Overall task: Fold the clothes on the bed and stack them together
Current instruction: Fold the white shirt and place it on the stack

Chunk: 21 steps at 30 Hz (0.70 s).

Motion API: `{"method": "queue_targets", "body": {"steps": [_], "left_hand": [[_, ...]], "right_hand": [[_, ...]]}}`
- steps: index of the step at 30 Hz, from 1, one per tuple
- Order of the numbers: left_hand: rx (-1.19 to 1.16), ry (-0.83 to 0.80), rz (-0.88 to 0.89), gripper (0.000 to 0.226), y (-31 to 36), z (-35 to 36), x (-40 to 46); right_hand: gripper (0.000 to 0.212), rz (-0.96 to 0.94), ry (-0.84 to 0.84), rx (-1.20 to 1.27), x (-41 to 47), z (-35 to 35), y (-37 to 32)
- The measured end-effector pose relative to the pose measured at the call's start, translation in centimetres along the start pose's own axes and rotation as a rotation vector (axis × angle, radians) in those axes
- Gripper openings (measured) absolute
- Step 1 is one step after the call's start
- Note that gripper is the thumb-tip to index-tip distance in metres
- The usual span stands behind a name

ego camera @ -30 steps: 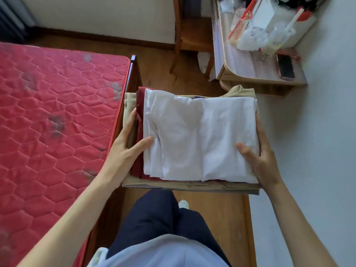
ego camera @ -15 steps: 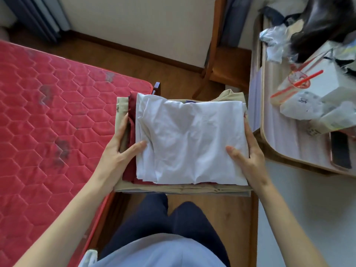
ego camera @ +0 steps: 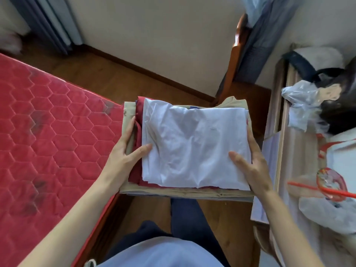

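Both hands' grip (ego camera: 123, 160) (ego camera: 252, 166), crumpled rectangular stack (ego camera: 194, 149)

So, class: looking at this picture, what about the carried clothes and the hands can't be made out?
- Number of garments in the stack: white top piece covers them.
- Left hand and right hand fingers: tucked under the stack.
- Items on the desk: blurred, cut by the right edge.

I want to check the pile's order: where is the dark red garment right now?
In the head view it lies in the carried stack, just under the white garment and above the beige one; the dark red garment shows along the left edge, by the left hand.
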<state>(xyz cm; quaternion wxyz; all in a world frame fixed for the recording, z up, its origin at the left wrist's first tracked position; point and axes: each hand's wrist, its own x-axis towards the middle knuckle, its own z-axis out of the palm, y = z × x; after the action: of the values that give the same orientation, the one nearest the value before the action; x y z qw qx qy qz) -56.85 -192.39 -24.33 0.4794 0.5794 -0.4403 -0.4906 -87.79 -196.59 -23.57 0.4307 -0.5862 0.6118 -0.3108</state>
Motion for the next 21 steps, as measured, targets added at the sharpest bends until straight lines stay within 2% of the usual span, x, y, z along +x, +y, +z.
{"method": "queue_targets", "body": {"steps": [10,16,21], "left_hand": [[0.019,0.183,0.005,0.080,3.8,3.0,15.1],[-0.007,0.250,-0.027,0.085,3.7,2.1,24.3],[-0.014,0.338,-0.010,0.089,4.8,-1.0,32.8]], "right_hand": [[0.079,-0.126,-0.174,-0.041,21.6,-3.3,-3.4],[0.080,-0.135,-0.278,-0.060,34.1,-0.5,-4.8],[0.071,-0.159,-0.349,-0.068,44.8,3.7,-8.8]]}}
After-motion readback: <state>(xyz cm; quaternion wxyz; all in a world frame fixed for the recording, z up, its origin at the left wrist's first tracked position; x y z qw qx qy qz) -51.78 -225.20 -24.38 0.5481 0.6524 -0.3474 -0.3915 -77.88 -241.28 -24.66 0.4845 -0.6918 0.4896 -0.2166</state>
